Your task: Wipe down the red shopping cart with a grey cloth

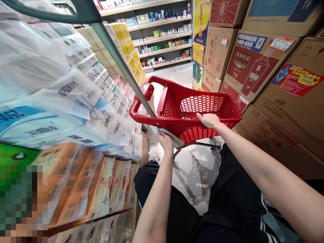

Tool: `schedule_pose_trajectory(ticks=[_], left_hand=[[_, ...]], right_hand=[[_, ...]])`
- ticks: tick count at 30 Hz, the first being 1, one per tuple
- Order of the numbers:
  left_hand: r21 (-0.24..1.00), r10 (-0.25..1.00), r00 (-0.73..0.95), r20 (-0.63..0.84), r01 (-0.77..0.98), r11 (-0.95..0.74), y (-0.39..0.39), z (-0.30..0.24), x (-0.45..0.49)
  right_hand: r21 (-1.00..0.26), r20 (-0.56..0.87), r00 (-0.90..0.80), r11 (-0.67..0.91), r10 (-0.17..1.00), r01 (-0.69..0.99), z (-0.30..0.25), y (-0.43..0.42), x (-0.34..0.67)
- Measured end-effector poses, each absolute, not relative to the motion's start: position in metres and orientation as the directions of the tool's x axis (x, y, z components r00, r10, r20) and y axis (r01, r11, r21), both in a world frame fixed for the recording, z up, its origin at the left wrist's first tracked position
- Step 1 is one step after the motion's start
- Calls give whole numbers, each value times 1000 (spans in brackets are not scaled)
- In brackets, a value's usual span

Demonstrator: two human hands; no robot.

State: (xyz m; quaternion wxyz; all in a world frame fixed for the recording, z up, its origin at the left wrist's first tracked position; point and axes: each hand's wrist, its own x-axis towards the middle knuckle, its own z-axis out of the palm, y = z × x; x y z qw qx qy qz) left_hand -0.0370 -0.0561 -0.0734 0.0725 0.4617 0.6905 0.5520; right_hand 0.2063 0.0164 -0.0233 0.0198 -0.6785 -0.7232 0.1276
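A red rolling shopping basket (pixel 188 123) with mesh sides stands in front of me, between stacked goods on both sides. My right hand (pixel 209 120) grips its near rim, thumb pointing left along the edge. Lower on the left, my left hand (pixel 165 141) holds a pale cloth (pixel 174 137) against the outside of the basket; its fingertips are partly hidden. The metal pull rod (pixel 124 69) slants from the basket up to a dark grey handle (pixel 83 11) at the upper left.
Packs of tissue paper (pixel 73 91) and orange packs (pixel 81 179) rise along the left. Cardboard cartons (pixel 258 60) line the right. Shelves of small bottles and boxes (pixel 164 32) stand beyond. Part of the lower left is pixelated.
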Motion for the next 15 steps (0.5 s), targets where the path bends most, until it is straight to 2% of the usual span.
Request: schedule_pose_trajectory(ticks=[3,7,11,15], left_hand=[[852,760,-533,372,520,-52,-57,-105,-29],[820,826,-448,343,572,-30,-58,-125,-37],[808,751,-494,437,583,-87,-50,-87,-38],[868,653,-630,422,488,-91,-39,-48,-31]], right_hand=[[-208,-151,-69,36,986,977,-23,17,207],[-215,-140,-98,66,985,974,-22,17,207],[-224,-131,-112,80,985,971,-21,16,206],[-235,-129,-121,88,984,968,-21,14,203]])
